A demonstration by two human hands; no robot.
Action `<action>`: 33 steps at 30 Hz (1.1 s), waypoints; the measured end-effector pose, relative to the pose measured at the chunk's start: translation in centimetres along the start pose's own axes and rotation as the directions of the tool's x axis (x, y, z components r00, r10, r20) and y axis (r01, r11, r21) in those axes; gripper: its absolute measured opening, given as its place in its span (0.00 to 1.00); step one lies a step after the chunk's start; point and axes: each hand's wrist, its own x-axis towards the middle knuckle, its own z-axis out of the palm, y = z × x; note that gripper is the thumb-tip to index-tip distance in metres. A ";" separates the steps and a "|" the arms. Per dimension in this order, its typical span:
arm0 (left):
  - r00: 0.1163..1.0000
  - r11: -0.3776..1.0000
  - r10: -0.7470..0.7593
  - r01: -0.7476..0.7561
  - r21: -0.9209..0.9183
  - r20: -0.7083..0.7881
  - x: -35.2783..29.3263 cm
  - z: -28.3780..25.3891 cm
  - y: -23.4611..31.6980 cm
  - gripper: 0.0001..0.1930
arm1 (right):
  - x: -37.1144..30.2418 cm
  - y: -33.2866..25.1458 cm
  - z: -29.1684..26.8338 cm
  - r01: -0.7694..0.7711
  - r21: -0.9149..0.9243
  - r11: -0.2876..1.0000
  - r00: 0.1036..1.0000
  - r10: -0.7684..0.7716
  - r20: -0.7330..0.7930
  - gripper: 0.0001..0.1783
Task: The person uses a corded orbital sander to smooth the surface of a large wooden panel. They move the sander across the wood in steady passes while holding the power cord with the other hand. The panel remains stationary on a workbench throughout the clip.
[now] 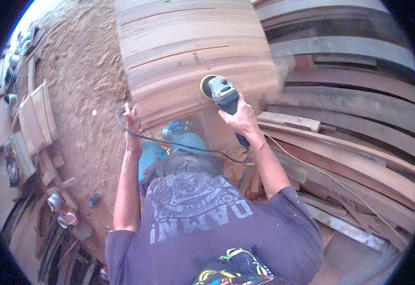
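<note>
Our right hand (pixel 238 118) wraps its fingers around the sander (pixel 221 91) on the panel (pixel 188 52) — our left hand (pixel 130 116), fingers spread, steadies its edge.

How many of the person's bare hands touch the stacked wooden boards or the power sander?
2: the left hand rests on the boards' lower left edge; the right hand grips the sander against them.

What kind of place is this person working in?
Most likely a woodworking yard or workshop: the right hand runs a power sander over a plank panel, with sawdust on the ground and stacked timber nearby.
</note>
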 end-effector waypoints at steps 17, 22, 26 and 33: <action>0.974 0.993 0.098 -0.080 0.090 -0.206 1.2 0.2 1.3 0.59 | 7.9 11.9 -8.8 -0.039 0.301 0.953 0.983 0.091 -0.161 0.28; 0.992 0.971 0.096 -0.112 -0.212 -0.081 -0.7 -0.7 2.2 0.65 | 3.6 -3.7 -0.5 0.015 0.110 0.994 0.990 -0.030 0.137 0.32; 0.999 0.929 0.038 -0.035 -0.369 0.000 -2.1 -0.8 2.9 0.70 | -0.1 -14.3 7.5 0.298 0.057 0.953 0.913 -0.302 0.274 0.33; 0.998 0.956 -0.015 0.032 -0.290 0.062 -1.4 2.8 0.9 0.70 | 1.2 -6.4 1.5 0.204 -0.035 0.978 0.967 -0.196 0.161 0.37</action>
